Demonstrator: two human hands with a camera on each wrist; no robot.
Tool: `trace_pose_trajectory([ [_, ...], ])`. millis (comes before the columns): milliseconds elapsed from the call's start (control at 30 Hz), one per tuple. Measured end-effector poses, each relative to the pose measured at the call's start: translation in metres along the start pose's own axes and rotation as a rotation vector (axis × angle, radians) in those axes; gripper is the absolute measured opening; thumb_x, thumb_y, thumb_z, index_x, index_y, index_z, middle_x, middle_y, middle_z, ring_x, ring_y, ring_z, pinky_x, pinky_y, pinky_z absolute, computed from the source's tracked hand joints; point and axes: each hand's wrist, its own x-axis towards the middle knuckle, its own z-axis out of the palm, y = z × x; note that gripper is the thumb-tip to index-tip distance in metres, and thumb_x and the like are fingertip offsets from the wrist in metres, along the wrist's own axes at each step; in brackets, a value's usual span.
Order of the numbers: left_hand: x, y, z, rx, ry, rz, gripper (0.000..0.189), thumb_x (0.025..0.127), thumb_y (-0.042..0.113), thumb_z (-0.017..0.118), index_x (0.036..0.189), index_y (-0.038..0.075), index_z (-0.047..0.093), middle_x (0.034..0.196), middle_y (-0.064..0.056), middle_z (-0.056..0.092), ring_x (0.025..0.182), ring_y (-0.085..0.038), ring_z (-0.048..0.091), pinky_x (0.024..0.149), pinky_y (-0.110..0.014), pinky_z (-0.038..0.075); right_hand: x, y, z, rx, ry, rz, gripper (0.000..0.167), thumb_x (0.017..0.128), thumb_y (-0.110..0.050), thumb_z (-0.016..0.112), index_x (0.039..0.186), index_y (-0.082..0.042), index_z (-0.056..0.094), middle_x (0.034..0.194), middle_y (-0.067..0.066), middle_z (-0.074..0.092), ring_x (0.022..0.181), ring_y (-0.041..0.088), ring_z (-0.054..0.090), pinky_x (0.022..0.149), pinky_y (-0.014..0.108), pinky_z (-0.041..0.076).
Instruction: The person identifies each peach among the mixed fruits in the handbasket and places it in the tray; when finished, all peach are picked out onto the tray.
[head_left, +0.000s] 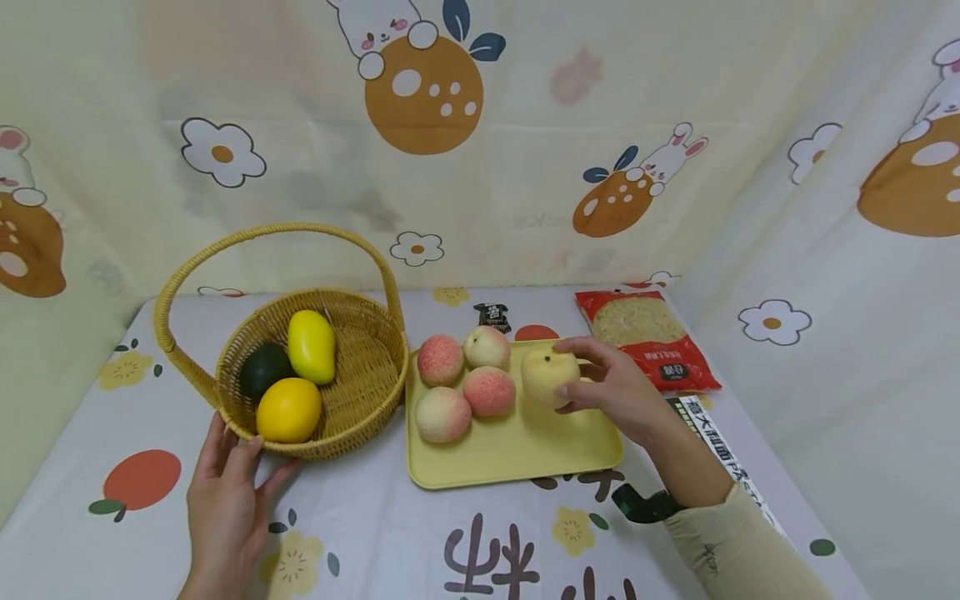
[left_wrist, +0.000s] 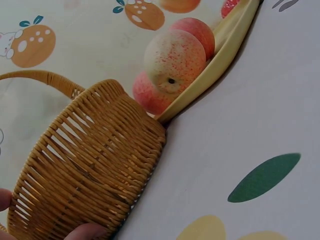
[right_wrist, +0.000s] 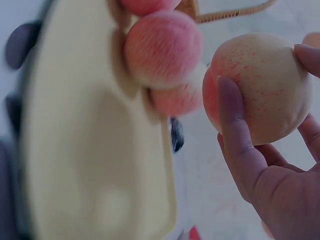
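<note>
My right hand (head_left: 611, 387) holds a pale yellow peach (head_left: 550, 377) between thumb and fingers, over the right half of the yellow tray (head_left: 517, 467). In the right wrist view, the held peach (right_wrist: 267, 85) shows a red blush and hangs clear of the tray. Several pink and cream peaches (head_left: 489, 392) sit on the tray's left half. My left hand (head_left: 228, 492) grips the near left rim of the wicker basket (head_left: 367, 367), thumb at the rim and fingers along the outside. Inside the basket lie a dark green avocado-like fruit (head_left: 266, 371), a yellow mango (head_left: 311, 346) and a yellow-orange round fruit (head_left: 289, 410).
The basket's tall handle (head_left: 277, 229) arches over it, and its right side meets the tray's left edge. A red bag of pasta (head_left: 648, 337) lies behind the tray on the right. A small black packet (head_left: 492, 317) lies behind the peaches. A patterned curtain (head_left: 517, 192) hangs at the back.
</note>
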Motion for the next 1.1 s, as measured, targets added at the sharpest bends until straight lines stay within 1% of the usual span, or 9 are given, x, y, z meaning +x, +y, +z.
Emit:
trace_pose_trajectory([
  [200,0.0,0.001,0.001,-0.001,-0.002,0.01,0.064,0.111,0.019,0.05,0.159,0.056,0.032,0.176,0.014,0.019,0.162,-0.026,0.029,0.086,-0.042,0.062,-0.019,0.019,-0.017,-0.019,0.062,0.019,0.056,0.092,-0.009,0.079,0.142,-0.005,0.055,0.143,0.018,0.049,0.114,0.032,0.063,0.084,0.041,0.068],
  [367,0.001,0.002,0.002,0.009,0.0,0.015,0.063,0.111,0.019,0.05,0.16,0.056,0.031,0.176,0.015,0.019,0.161,-0.026,0.03,0.085,-0.041,0.064,-0.034,0.03,-0.03,-0.036,0.103,0.041,0.058,0.093,-0.014,0.079,0.145,-0.006,0.053,0.14,0.014,0.05,0.109,0.027,0.064,0.084,0.039,0.067],
  [533,0.002,0.001,0.001,0.012,0.006,0.011,0.063,0.111,0.019,0.049,0.16,0.055,0.031,0.176,0.017,0.019,0.161,-0.025,0.031,0.086,-0.041,0.063,-0.041,0.038,-0.037,-0.067,0.122,0.053,0.058,0.096,-0.017,0.078,0.146,-0.005,0.052,0.138,0.014,0.052,0.106,0.022,0.067,0.083,0.038,0.068],
  [667,0.001,0.001,0.001,0.016,0.013,0.004,0.063,0.111,0.019,0.049,0.159,0.056,0.031,0.176,0.017,0.02,0.161,-0.026,0.031,0.086,-0.041,0.063,-0.037,0.042,-0.037,-0.108,0.124,0.071,0.061,0.095,-0.021,0.08,0.147,-0.008,0.053,0.14,0.015,0.053,0.108,0.024,0.066,0.085,0.038,0.067],
  [833,0.002,0.001,0.001,0.02,0.018,-0.001,0.063,0.111,0.02,0.049,0.159,0.057,0.031,0.176,0.018,0.019,0.161,-0.026,0.031,0.088,-0.042,0.061,-0.021,0.039,-0.033,-0.134,0.127,0.089,0.064,0.092,-0.026,0.083,0.149,-0.012,0.055,0.144,0.018,0.054,0.112,0.029,0.065,0.086,0.037,0.067],
  [1000,0.003,0.0,0.001,0.03,0.02,0.001,0.063,0.111,0.021,0.049,0.159,0.057,0.03,0.176,0.018,0.019,0.162,-0.026,0.03,0.089,-0.043,0.061,-0.003,0.034,-0.026,-0.127,0.1,0.066,0.063,0.094,-0.023,0.081,0.149,-0.01,0.054,0.149,0.02,0.052,0.111,0.029,0.066,0.086,0.037,0.067],
  [1100,0.003,-0.001,0.0,0.039,0.024,0.004,0.063,0.111,0.021,0.049,0.16,0.057,0.029,0.177,0.017,0.018,0.162,-0.026,0.029,0.089,-0.043,0.061,0.007,0.032,-0.018,-0.119,0.095,0.064,0.063,0.093,-0.021,0.081,0.149,-0.009,0.055,0.151,0.02,0.049,0.113,0.032,0.066,0.086,0.04,0.067],
])
